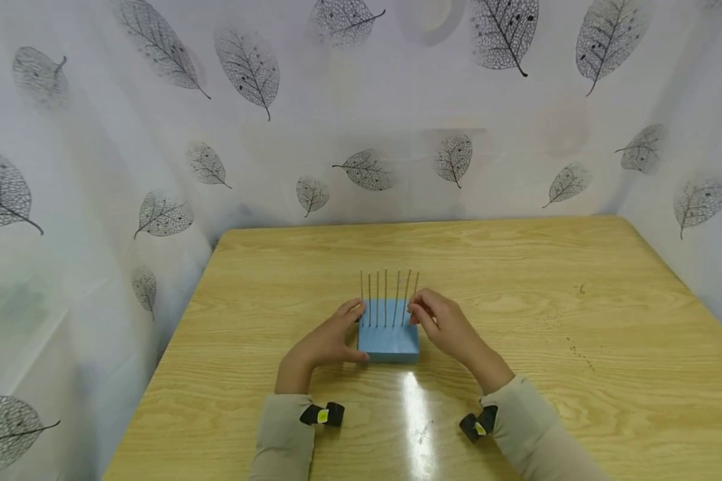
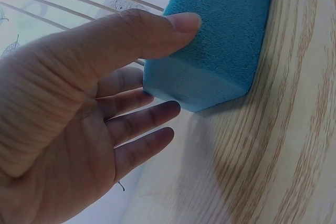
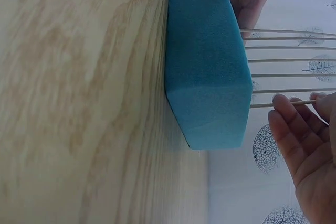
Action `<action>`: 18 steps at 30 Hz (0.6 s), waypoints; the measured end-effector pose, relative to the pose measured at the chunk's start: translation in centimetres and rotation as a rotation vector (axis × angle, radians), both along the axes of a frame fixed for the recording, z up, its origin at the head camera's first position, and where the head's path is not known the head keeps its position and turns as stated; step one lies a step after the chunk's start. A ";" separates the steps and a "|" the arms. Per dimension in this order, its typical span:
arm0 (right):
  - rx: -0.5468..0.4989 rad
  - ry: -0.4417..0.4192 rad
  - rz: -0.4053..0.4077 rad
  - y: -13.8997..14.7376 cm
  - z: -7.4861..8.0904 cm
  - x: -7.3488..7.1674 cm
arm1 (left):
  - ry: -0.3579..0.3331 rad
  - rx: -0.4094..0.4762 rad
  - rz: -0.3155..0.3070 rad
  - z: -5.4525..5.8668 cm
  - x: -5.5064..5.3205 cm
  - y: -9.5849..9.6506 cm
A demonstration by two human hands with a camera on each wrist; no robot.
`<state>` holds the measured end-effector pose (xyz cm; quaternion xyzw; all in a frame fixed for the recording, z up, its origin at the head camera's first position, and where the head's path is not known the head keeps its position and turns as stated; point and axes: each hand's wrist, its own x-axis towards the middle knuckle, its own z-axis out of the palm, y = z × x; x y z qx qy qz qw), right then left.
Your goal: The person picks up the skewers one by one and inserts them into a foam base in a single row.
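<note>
A blue foam block [image 1: 388, 342] rests on the table, with several thin wooden sticks [image 1: 386, 287] standing in a row from its top. My left hand [image 1: 325, 342] holds the block's left end: the thumb lies on the front face, the index finger reaches behind, and the other fingers extend beside the end. At the row's right end, my right hand [image 1: 448, 325] pinches a thin wooden stick [image 3: 262, 105] between thumb and fingertips. That stick's lower end meets the block's top; how deep it goes is hidden. The other sticks stand roughly parallel to it.
The wood-grain table [image 1: 247, 287] extends around the block on all sides. A white curtain [image 1: 397, 87] printed with dark leaf shapes hangs behind and beside it. Small dark marks [image 1: 580, 288] dot the tabletop on the right.
</note>
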<state>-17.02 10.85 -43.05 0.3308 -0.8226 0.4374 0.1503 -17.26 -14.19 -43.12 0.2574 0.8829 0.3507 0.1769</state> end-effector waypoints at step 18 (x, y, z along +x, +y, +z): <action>0.122 -0.144 -0.022 0.6 0.6 0.3 | -0.043 -0.010 -0.004 -1.0 0.0 -0.3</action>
